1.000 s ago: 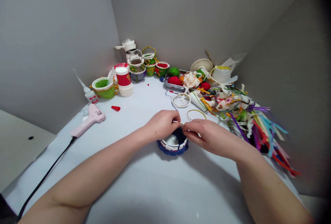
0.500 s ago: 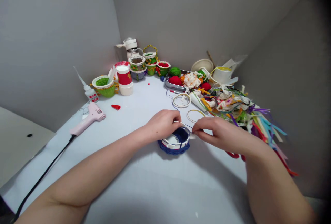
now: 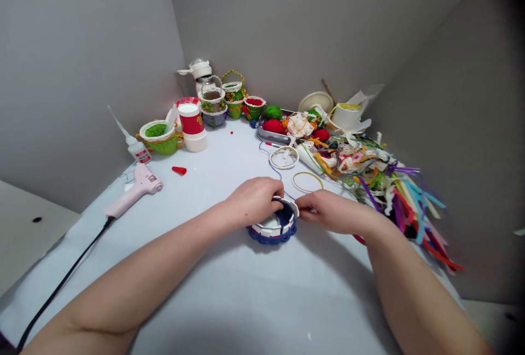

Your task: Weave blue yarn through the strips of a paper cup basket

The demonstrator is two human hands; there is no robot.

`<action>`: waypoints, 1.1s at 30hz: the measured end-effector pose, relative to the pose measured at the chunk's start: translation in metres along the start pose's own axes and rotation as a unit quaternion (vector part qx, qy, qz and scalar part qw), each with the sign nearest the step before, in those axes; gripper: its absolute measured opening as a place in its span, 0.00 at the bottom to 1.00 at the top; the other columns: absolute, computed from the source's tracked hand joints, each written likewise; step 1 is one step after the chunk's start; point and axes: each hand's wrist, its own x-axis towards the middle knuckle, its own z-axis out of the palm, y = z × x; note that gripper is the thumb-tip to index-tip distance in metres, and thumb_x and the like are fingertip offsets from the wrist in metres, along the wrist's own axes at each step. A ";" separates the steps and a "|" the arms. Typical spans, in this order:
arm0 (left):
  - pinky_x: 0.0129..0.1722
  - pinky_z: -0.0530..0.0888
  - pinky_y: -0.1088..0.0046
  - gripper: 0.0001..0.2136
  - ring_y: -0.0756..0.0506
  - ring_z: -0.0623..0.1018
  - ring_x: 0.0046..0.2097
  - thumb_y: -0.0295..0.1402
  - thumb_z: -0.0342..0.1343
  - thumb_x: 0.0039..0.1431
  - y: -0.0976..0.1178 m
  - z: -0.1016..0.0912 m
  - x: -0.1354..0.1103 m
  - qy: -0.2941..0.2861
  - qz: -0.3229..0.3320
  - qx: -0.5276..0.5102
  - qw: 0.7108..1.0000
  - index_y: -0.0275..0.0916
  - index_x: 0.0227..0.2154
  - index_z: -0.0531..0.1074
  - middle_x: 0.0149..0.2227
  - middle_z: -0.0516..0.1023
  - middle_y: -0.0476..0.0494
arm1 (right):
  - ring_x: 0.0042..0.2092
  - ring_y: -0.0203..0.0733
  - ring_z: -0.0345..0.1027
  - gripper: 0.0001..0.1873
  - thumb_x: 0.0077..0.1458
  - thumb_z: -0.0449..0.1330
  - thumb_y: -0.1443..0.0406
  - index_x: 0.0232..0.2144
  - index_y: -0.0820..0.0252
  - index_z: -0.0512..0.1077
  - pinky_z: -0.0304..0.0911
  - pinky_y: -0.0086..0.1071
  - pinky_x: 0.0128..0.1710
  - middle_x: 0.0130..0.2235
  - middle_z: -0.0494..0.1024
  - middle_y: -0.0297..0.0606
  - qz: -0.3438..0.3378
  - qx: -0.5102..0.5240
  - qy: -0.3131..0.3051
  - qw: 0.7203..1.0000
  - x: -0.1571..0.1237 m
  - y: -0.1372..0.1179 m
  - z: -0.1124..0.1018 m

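Observation:
A small basket (image 3: 274, 239) with white upright strips and a thick dark-blue woven band sits on the table in front of me. My left hand (image 3: 259, 197) grips its far left rim, with the fingertips curled over the edge and partly hidden. At the right side of the rim, my right hand (image 3: 318, 208) is closed in a pinch. A thin dark-blue yarn (image 3: 276, 172) runs from the supplies at the back down to the fingers of my right hand, its end hidden there. Just beyond the hands lies a thin yellowish hoop (image 3: 307, 174).
On the left are a pink glue gun (image 3: 137, 188) with a black cord, a glue bottle (image 3: 137, 150) and a red cap (image 3: 179, 170). Finished baskets (image 3: 214, 106) stand at the back. A metal tray (image 3: 274, 137) of yarn balls and a heap of ribbons (image 3: 404, 202) fill the right.
My right hand has come in leftward to the basket's right rim, drawing close to it. My left hand stays on the rim. The whole view has shifted slightly.

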 end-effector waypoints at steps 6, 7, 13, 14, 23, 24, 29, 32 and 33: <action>0.40 0.68 0.73 0.07 0.47 0.73 0.40 0.30 0.51 0.54 0.002 -0.006 0.000 0.001 0.041 -0.001 0.999 0.39 0.35 0.72 0.38 0.76 0.47 | 0.28 0.33 0.61 0.11 0.54 0.51 0.66 0.29 0.60 0.73 0.54 0.25 0.28 0.27 0.74 0.32 -0.016 0.010 0.019 1.000 -0.006 -0.005 -0.007; 0.40 0.68 0.73 0.07 0.47 0.73 0.40 0.29 0.51 0.54 0.003 -0.006 0.000 -0.003 0.047 0.002 0.999 0.39 0.35 0.72 0.37 0.76 0.47 | 0.28 0.33 0.61 0.11 0.54 0.51 0.66 0.29 0.60 0.73 0.54 0.25 0.28 0.27 0.74 0.33 -0.014 0.011 0.019 1.000 -0.005 -0.005 -0.007; 0.34 0.68 0.72 0.09 0.46 0.74 0.36 0.29 0.47 0.56 0.007 -0.005 -0.001 -0.006 0.004 0.086 0.996 0.39 0.30 0.73 0.33 0.77 0.46 | 0.30 0.35 0.63 0.11 0.55 0.50 0.65 0.30 0.59 0.73 0.55 0.26 0.29 0.29 0.75 0.34 -0.011 0.012 0.020 1.000 -0.004 -0.004 -0.005; 0.32 0.67 0.72 0.09 0.45 0.74 0.35 0.29 0.47 0.56 0.008 -0.005 -0.003 -0.006 -0.002 0.106 0.994 0.39 0.30 0.73 0.33 0.77 0.45 | 0.31 0.35 0.64 0.11 0.56 0.50 0.64 0.31 0.58 0.73 0.55 0.26 0.30 0.29 0.75 0.34 -0.012 0.013 0.028 0.999 -0.004 -0.004 -0.005; 0.33 0.67 0.70 0.09 0.44 0.75 0.36 0.31 0.47 0.57 0.008 -0.010 -0.005 -0.036 -0.023 0.137 0.990 0.38 0.30 0.73 0.32 0.77 0.42 | 0.29 0.35 0.62 0.13 0.57 0.50 0.62 0.29 0.60 0.73 0.54 0.26 0.28 0.28 0.74 0.35 -0.024 0.016 0.045 0.999 0.000 -0.007 -0.003; 0.33 0.68 0.70 0.09 0.43 0.75 0.36 0.31 0.48 0.57 0.007 -0.010 -0.005 -0.032 -0.018 0.132 0.991 0.38 0.31 0.73 0.33 0.76 0.42 | 0.29 0.35 0.62 0.13 0.57 0.50 0.62 0.29 0.60 0.73 0.53 0.26 0.28 0.28 0.74 0.35 -0.026 0.014 0.047 0.998 0.000 -0.007 -0.003; 0.33 0.67 0.71 0.08 0.44 0.74 0.35 0.29 0.47 0.56 0.001 -0.007 -0.005 -0.015 -0.014 0.142 0.990 0.38 0.29 0.72 0.33 0.76 0.42 | 0.29 0.35 0.61 0.12 0.57 0.51 0.63 0.28 0.60 0.72 0.53 0.26 0.28 0.26 0.72 0.34 -0.025 0.012 0.050 0.998 0.000 -0.007 -0.002; 0.32 0.66 0.72 0.08 0.45 0.74 0.34 0.29 0.47 0.56 0.002 -0.006 -0.006 -0.022 -0.021 0.142 0.989 0.38 0.28 0.71 0.32 0.76 0.42 | 0.28 0.34 0.60 0.12 0.56 0.51 0.64 0.28 0.60 0.72 0.53 0.25 0.28 0.26 0.72 0.33 -0.027 0.011 0.049 0.998 0.001 -0.006 -0.002; 0.32 0.66 0.72 0.08 0.45 0.74 0.35 0.29 0.47 0.56 0.003 -0.006 -0.006 -0.019 -0.020 0.140 0.990 0.38 0.29 0.72 0.32 0.76 0.43 | 0.28 0.34 0.60 0.12 0.56 0.51 0.64 0.28 0.60 0.72 0.53 0.25 0.28 0.26 0.72 0.33 -0.028 0.009 0.051 0.998 0.001 -0.005 -0.002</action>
